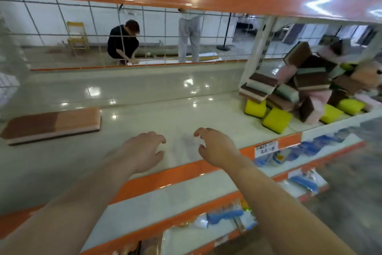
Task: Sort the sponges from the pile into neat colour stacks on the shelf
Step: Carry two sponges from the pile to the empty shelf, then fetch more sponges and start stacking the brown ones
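- Both hands sat at lower centre of the frame, over the front part of the shelf – left hand and right hand side by side w/ a bare gap between them.
- Left hand: fingers loosely curled, palm down, nothing in it. Right hand: same, fingers bent in a loose claw, also holding nothing. Whether either touched the shelf surface – couldn't tell.
- The pile of sponges lay at the right of the frame, mid-height, well apart from both hands; a jumble of brown-topped, pink, pale green & peach pieces leaning every which way, so no single long axis to it.
- Nearest loose pieces were the yellow sponges at the pile's front-left edge, lying flat near the shelf's front lip.
- So the pile lay right of & beyond the hands – right hand clearly the nearer one, and prob. the one to reach.
- Far left of the frame, a row of brown-topped sponges lay flat, long axis running left-right along the shelf, slightly tilted; left hand nearer to that.
- Judged progress: early, most sponges unsorted.
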The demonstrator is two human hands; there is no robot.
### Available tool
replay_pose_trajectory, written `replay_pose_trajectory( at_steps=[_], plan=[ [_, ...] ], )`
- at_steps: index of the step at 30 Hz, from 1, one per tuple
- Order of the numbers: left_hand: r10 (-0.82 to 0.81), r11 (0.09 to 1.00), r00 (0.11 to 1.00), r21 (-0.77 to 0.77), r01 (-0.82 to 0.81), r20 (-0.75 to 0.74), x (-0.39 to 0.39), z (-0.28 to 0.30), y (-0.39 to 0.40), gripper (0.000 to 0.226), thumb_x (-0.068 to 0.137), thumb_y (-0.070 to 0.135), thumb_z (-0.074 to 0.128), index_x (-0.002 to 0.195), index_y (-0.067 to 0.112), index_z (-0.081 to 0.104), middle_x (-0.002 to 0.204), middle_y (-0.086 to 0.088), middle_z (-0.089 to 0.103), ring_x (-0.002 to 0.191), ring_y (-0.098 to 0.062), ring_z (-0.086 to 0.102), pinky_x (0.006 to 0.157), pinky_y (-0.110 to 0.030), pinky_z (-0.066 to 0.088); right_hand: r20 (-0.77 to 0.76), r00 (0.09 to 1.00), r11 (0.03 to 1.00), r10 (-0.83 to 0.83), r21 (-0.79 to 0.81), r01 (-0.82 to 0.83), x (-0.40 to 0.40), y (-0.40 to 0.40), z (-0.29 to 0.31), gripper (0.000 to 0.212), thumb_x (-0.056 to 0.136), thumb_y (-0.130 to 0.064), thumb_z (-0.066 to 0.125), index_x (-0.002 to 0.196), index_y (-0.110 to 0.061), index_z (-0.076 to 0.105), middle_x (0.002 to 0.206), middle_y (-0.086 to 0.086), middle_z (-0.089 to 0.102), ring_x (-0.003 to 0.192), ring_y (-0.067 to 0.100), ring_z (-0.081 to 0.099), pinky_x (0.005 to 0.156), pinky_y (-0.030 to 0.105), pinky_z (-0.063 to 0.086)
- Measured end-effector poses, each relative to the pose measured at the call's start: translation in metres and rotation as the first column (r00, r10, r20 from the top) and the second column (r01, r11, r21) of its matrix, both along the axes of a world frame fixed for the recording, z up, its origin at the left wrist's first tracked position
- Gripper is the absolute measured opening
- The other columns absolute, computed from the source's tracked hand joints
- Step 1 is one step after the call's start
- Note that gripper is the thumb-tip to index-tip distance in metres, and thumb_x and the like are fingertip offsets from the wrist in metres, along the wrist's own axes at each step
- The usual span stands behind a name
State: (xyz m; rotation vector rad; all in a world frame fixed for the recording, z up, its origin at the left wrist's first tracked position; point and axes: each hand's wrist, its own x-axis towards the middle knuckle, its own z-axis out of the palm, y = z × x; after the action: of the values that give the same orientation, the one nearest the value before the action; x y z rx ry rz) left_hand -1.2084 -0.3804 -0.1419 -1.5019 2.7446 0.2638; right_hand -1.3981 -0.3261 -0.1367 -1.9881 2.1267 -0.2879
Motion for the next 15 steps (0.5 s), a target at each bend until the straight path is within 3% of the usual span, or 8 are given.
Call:
replay_pose_trajectory(
  at_steps=[15],
  plan=[
    [-0.094,0.996,0.995,-0.004,0.094,-0.025,-0.171,-0.002,0.054,0.04,0.095,0.036,0.044,0.134,0.028,0.042,0.134,0.004,0.045,0.123,-0.017,0.044,0.099,-0.031,0.039,-0.094,0.987,0.991,-0.13,0.002,0.131,-0.172,0.079,0.004,0.036,0.092,-0.018,0.045,0.127,-0.02,0.048,0.122,0.006,0.054,0.111,0.028,0.053,0.082,0.034,0.045]
  ],
)
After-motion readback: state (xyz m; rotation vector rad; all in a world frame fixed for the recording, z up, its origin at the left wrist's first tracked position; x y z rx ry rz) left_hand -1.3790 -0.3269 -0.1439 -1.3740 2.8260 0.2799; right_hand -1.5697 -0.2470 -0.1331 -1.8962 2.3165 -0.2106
